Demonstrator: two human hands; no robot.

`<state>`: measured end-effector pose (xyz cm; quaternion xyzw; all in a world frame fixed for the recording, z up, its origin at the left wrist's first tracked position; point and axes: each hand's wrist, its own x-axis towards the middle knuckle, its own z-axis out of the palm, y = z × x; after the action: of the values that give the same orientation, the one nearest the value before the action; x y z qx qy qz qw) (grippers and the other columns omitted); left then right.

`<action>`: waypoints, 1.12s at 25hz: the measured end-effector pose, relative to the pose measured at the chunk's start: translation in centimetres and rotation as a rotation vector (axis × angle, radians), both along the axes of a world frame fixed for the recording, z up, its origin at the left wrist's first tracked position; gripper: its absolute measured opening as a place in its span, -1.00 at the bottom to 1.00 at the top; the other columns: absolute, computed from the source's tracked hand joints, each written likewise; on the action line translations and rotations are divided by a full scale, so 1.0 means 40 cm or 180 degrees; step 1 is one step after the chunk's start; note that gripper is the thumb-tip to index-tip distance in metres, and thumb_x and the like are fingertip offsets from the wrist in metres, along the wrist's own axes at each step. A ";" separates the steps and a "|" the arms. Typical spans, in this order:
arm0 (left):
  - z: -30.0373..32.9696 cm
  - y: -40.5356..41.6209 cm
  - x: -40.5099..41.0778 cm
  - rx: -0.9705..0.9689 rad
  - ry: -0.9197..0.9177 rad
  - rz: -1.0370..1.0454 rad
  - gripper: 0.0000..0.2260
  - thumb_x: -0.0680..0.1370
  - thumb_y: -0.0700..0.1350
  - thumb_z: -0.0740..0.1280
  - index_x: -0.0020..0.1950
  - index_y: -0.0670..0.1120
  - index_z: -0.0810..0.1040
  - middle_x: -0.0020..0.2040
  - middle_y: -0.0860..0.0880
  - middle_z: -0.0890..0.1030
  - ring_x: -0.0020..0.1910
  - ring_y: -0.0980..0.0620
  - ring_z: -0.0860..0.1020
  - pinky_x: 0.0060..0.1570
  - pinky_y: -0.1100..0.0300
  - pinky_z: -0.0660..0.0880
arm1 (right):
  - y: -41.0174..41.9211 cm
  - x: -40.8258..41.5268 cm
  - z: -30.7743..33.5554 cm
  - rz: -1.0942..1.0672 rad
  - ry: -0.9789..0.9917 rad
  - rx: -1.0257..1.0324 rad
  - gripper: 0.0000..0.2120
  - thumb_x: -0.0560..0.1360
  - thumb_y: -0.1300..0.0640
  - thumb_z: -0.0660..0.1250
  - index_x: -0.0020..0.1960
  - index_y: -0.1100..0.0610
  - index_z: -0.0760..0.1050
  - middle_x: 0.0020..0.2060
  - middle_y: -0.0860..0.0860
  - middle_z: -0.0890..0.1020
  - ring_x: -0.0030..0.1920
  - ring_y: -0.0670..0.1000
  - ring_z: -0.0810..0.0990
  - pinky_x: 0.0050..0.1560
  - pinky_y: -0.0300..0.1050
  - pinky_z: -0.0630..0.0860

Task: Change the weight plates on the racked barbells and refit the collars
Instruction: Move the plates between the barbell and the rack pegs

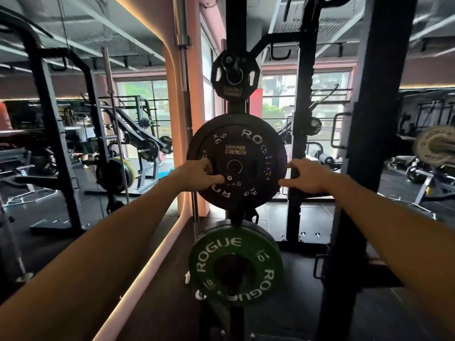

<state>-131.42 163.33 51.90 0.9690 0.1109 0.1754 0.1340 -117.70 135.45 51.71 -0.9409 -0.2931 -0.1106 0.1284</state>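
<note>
1. A black rack post point(235, 25) is standing straight ahead, carrying three storage pegs stacked one above another, each loaded with plates.
2. On the middle peg, a big black plate point(273, 143) with white "ROGUE" and "5 KG" lettering is hanging at chest height, with more black plates showing edge-on behind it; how many is not clear.
3. Lying flat against its face is a smaller black plate point(240, 156) printed "HAMMER STRENGTH", with the peg's end showing in its middle hole.
4. On the bottom peg, one green plate point(216, 252) marked "ROGUE" and "10" is facing outward, with darker plates behind it.
5. On the top peg, one small black plate point(234, 77) with cut-out grip slots is hanging, its lettering upside down.
6. Both bare arms are reaching forward, nearly straight, one to each side of the middle stack.
7. The left hand point(197, 174) is pressing on the left part of the smaller plate's face, its thumb lying near the middle hole and its fingers curling around the plate's left edge.
8. The right hand point(307, 177) is hovering at the right rim of the big plate, fingers spread and loosely bent, thumb pointing toward the rim; contact cannot be made out.
</note>
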 end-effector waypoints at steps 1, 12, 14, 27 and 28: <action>-0.006 -0.033 -0.041 -0.0046 -0.0056 -0.0025 -0.58 0.43 0.30 0.34 0.07 0.00 0.49 0.04 -0.03 0.55 0.03 -0.03 0.51 -0.03 0.11 0.44 | -0.042 -0.039 -0.007 0.0014 0.0007 -0.0006 -0.31 0.38 -0.37 0.32 0.37 -0.01 0.36 0.28 0.05 0.48 0.24 0.12 0.48 0.25 0.09 0.42; 0.074 -0.494 -0.238 -0.0201 -0.0302 -0.0305 -0.61 0.46 0.22 0.38 0.15 0.00 0.48 0.02 -0.02 0.51 0.01 -0.02 0.48 0.04 0.12 0.39 | -0.580 -0.323 0.076 -0.0549 -0.0083 0.0021 -0.24 0.38 -0.37 0.32 0.43 0.02 0.32 0.39 0.10 0.40 0.35 0.15 0.41 0.35 0.12 0.35; 0.081 -0.595 -0.231 -0.0166 -0.0304 -0.0416 -0.63 0.46 0.22 0.37 0.12 0.01 0.49 0.02 -0.02 0.54 0.00 -0.02 0.50 0.05 0.11 0.40 | -0.696 -0.345 0.084 -0.0682 -0.0107 0.0041 -0.25 0.36 -0.39 0.31 0.40 0.00 0.34 0.38 0.08 0.41 0.35 0.14 0.41 0.34 0.11 0.36; 0.099 -1.421 0.030 -0.0584 -0.0401 -0.0945 -0.63 0.48 0.18 0.36 0.15 -0.03 0.49 0.05 -0.01 0.55 0.05 -0.02 0.50 -0.01 0.15 0.36 | -1.505 -0.213 0.102 -0.1154 -0.0146 0.0064 -0.26 0.39 -0.37 0.31 0.38 0.09 0.37 0.38 0.14 0.42 0.30 0.17 0.45 0.29 0.11 0.43; 0.103 -1.450 0.039 -0.0601 -0.0405 -0.0895 -0.64 0.48 0.17 0.37 0.14 -0.03 0.49 0.04 -0.02 0.55 0.04 -0.03 0.50 -0.02 0.15 0.36 | -1.538 -0.194 0.103 -0.1132 -0.0130 0.0089 -0.27 0.41 -0.35 0.31 0.39 0.12 0.36 0.37 0.15 0.42 0.30 0.17 0.45 0.28 0.09 0.43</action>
<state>-129.86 105.35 56.04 0.9450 -0.0185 0.2048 0.2543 -125.46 73.92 55.85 -0.9736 -0.1230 -0.1547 0.1139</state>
